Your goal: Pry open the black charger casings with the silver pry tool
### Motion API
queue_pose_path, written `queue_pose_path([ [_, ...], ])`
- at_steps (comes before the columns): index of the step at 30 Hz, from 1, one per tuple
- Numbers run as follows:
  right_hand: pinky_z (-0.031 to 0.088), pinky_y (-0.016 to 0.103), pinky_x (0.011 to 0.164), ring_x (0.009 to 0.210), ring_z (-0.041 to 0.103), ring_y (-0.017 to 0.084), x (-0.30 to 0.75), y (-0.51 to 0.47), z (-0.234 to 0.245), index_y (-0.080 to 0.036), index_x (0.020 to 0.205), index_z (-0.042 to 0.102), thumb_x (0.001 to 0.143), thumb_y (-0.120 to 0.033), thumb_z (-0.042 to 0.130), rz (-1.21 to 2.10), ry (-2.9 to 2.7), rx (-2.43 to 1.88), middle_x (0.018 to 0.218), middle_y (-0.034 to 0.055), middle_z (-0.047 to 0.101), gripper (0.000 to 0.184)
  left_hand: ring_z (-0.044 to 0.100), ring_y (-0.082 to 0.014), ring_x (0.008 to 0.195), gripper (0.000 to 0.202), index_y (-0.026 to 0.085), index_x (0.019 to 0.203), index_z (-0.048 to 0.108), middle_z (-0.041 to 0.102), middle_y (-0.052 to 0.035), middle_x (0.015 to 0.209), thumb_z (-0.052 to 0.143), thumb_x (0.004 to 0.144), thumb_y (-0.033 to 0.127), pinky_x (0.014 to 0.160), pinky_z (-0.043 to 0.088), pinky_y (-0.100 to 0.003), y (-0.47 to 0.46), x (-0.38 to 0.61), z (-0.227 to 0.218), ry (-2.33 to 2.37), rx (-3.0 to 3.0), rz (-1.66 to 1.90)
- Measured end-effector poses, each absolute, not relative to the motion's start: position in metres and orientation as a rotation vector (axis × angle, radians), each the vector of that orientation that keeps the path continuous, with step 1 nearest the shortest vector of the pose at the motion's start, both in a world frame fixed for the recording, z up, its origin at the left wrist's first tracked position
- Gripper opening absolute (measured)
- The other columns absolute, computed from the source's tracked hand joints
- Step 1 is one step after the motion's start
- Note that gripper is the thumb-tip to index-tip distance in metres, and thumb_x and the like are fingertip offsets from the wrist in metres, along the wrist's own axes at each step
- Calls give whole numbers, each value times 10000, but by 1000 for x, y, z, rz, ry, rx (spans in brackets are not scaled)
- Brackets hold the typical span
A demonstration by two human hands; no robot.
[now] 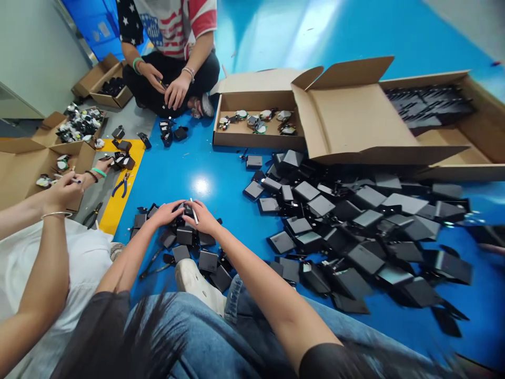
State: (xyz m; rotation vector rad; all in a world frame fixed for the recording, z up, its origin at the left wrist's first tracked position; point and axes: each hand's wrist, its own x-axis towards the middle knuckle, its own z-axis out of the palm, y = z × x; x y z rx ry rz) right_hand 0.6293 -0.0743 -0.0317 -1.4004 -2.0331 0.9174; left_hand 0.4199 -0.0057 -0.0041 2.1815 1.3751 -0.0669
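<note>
My left hand (169, 212) is curled round a small black box-shaped part (188, 209), held just above a pile of similar ones. Beside it, my right hand (203, 217) has its fingers closed round a slim white stick (193, 211), maybe a pen-like tool, whose tip reaches the same part. My fingers hide most of that part. Below both hands, several black boxes (208, 260) lie between my shoe (199, 287) and the blue floor. Dark-handled pliers (152, 267) rest on the floor to the left of these boxes.
A large heap of black boxes (365, 252) spreads to the right. Behind it stand open cardboard boxes (258, 139), one with white-and-black parts. A co-worker (169, 47) sits opposite; another's arm (55, 231) works at left, near blue-handled pliers (120, 185) on a yellow strip (110, 216).
</note>
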Motion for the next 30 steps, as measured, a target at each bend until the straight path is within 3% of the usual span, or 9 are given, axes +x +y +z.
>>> queue_pose_path([
  [2, 510, 477, 1057, 1361, 539, 308, 633, -78, -22, -241, 1509, 405, 1030, -503, 415, 933, -2061, -1361, 1491, 132, 549, 546, 639, -274, 1239, 579, 249, 1398, 586, 662, -56, 1390, 415, 968, 598, 1038, 492, -321, -25, 403, 3, 1423, 2178, -92],
  [4, 527, 446, 1029, 1305, 588, 281, 648, -83, -12, -236, 1488, 430, 1040, -481, 398, 926, -2084, -1370, 1471, 129, 570, 513, 665, -284, 1191, 564, 207, 1339, 620, 696, -81, 1333, 423, 961, 576, 1005, 510, -328, -38, 383, 12, 1492, 2160, -122],
  [8, 383, 541, 1163, 1441, 426, 309, 721, -99, 6, -235, 1393, 534, 972, -476, 560, 828, -2097, -1537, 1487, 112, 556, 486, 685, -339, 1155, 605, 149, 1238, 660, 719, -157, 1265, 406, 923, 599, 984, 536, -415, -49, 360, 30, 1595, 2160, -168],
  [13, 184, 789, 1141, 1513, 219, 415, 847, -125, 25, -243, 1383, 533, 892, -528, 655, 618, -1912, -1955, 1571, 136, 444, 580, 633, -348, 1252, 704, 193, 1362, 582, 670, -150, 1350, 364, 885, 663, 1004, 534, -453, -40, 386, 61, 1534, 2271, -124],
  [16, 187, 838, 1102, 1514, 145, 474, 900, -132, 27, -207, 1467, 428, 887, -587, 633, 514, -1667, -2182, 1619, 180, 340, 722, 651, -326, 1220, 703, 255, 1379, 582, 689, -101, 1332, 451, 849, 698, 973, 550, -406, -26, 424, 85, 1376, 2367, -143],
  [19, 273, 833, 1071, 1485, 187, 520, 925, -127, 17, -184, 1507, 363, 868, -621, 639, 516, -1476, -2300, 1618, 220, 307, 822, 617, -341, 1266, 701, 266, 1357, 612, 654, -99, 1388, 537, 820, 710, 1003, 533, -413, -7, 471, 100, 1248, 2461, -180],
  [23, 259, 811, 1103, 1492, 178, 517, 920, -119, 2, -194, 1499, 395, 856, -562, 690, 587, -1429, -2320, 1605, 201, 336, 797, 577, -346, 1311, 691, 244, 1383, 595, 620, -106, 1431, 556, 843, 673, 1077, 482, -440, 15, 553, 92, 1113, 2541, -176],
  [27, 244, 685, 1192, 1508, 237, 412, 879, -127, -4, -188, 1482, 421, 879, -453, 710, 635, -1542, -2269, 1619, 171, 312, 718, 524, -311, 1372, 630, 213, 1438, 539, 578, -100, 1479, 473, 933, 583, 1150, 420, -432, 20, 637, 60, 1027, 2549, -37],
  [30, 269, 716, 1158, 1489, 271, 436, 829, -139, -3, -204, 1463, 440, 839, -521, 742, 739, -1692, -2172, 1635, 175, 298, 762, 525, -292, 1371, 566, 179, 1415, 558, 591, -111, 1462, 413, 970, 498, 1174, 395, -424, 11, 670, 36, 1032, 2521, 67],
])
